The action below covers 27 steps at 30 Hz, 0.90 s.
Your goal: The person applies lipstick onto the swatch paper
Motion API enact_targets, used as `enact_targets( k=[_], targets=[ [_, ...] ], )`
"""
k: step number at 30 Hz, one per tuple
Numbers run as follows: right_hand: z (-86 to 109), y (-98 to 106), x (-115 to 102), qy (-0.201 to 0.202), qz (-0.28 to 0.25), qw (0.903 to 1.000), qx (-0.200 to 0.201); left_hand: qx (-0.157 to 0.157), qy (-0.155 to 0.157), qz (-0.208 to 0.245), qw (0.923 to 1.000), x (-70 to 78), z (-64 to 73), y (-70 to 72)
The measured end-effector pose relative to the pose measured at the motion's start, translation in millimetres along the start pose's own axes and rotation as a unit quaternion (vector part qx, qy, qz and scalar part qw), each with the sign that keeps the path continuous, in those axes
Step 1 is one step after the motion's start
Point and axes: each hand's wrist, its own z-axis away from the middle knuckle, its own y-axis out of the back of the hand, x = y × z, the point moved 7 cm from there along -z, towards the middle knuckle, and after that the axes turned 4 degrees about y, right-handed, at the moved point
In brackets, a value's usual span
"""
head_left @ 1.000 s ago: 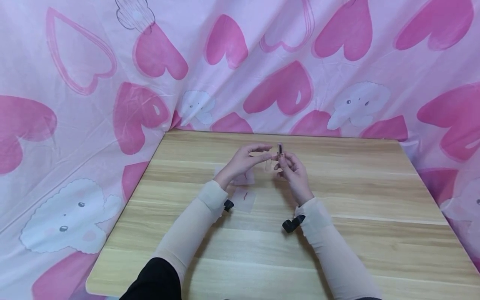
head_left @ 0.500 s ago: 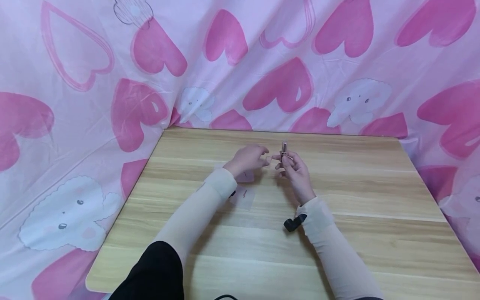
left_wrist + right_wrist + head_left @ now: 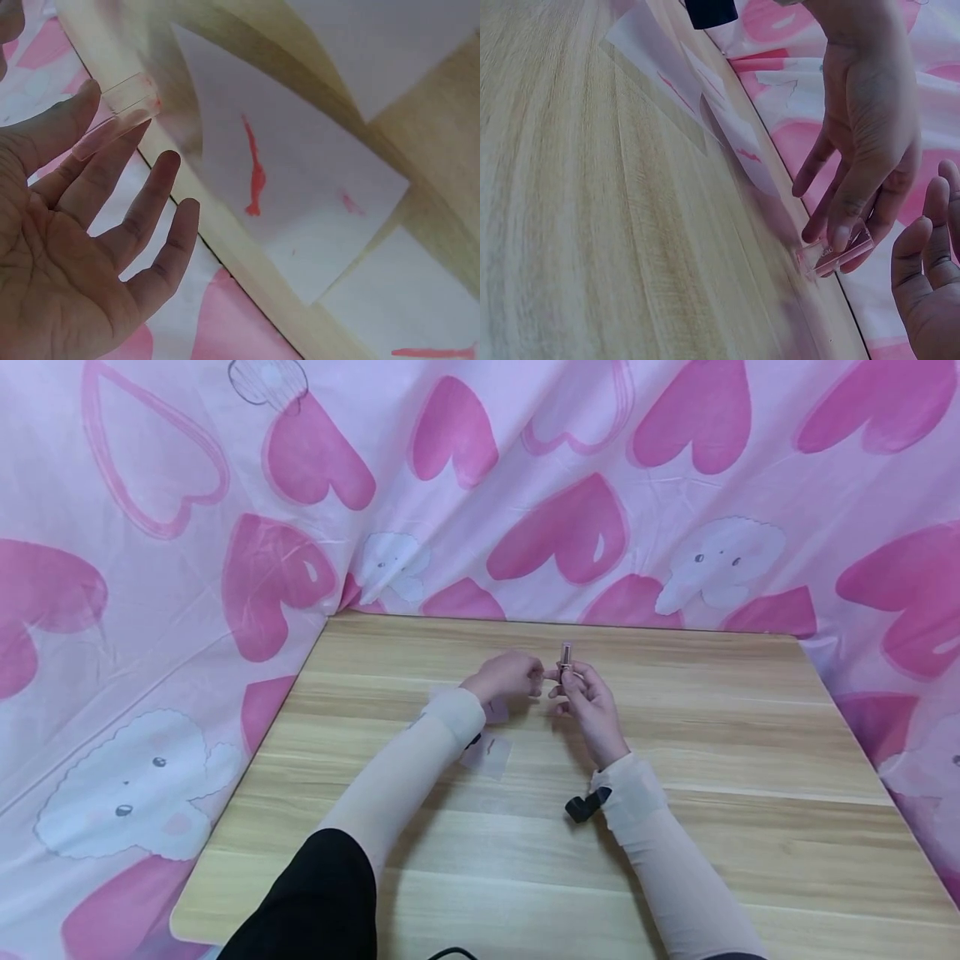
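My left hand pinches a small clear lipstick cap between thumb and fingers, its other fingers spread apart. That transparent cap also shows at the fingertips in the right wrist view; in the head view the hand hides it. Just to the right, my right hand grips a lipstick tube that stands upright above the fingers and thumb. The two hands are close together over the far half of the table. The right wrist view catches only part of the right hand's fingers, without the tube.
Under my left forearm lie thin white paper sheets, one nearer me and one partly covered. Red streaks mark them. Pink heart-print cloth hangs behind the wooden table. A black cable shows at the near edge.
My left hand has turned over, its wrist shifting right and its fingers folding down, so the cap drops from sight in the head view. The right hand with the lipstick has barely moved.
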Motion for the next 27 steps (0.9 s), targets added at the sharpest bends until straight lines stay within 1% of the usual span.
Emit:
enact_targets(
  k=[4,8,10,14,17,21,24,27],
  targets=[
    [-0.4,-1.2,2.4,-0.006,0.002,1.0000,-0.004,0.008,0.007,-0.008,0.9999,-2.5,0.7,-2.5],
    [-0.5,-1.5,3.2,-0.009,0.004,1.0000,-0.003,0.031,0.007,0.007,0.9995,-5.0,2.4,0.8],
    [-0.3,-1.7,2.7,-0.010,0.005,0.9999,-0.002,0.039,0.009,0.023,0.9989,-6.9,3.4,4.6],
    [0.4,-2.8,2.1,-0.015,0.012,0.9998,-0.003,0.061,0.003,0.076,0.9952,-10.0,6.2,17.5],
    [0.6,-4.0,2.9,-0.019,0.013,0.9997,-0.008,0.086,-0.012,0.135,0.9871,-8.5,12.6,31.4],
    [0.7,-6.7,5.2,-0.018,0.007,0.9997,-0.014,0.124,-0.035,0.202,0.9708,-2.5,23.4,51.8],
    [0.8,-8.8,6.5,-0.016,0.005,0.9997,-0.016,0.154,-0.055,0.230,0.9594,3.4,29.7,65.5],
    [0.9,-10.2,7.3,-0.016,0.005,0.9997,-0.016,0.172,-0.069,0.251,0.9499,9.0,34.6,75.5]
  ],
)
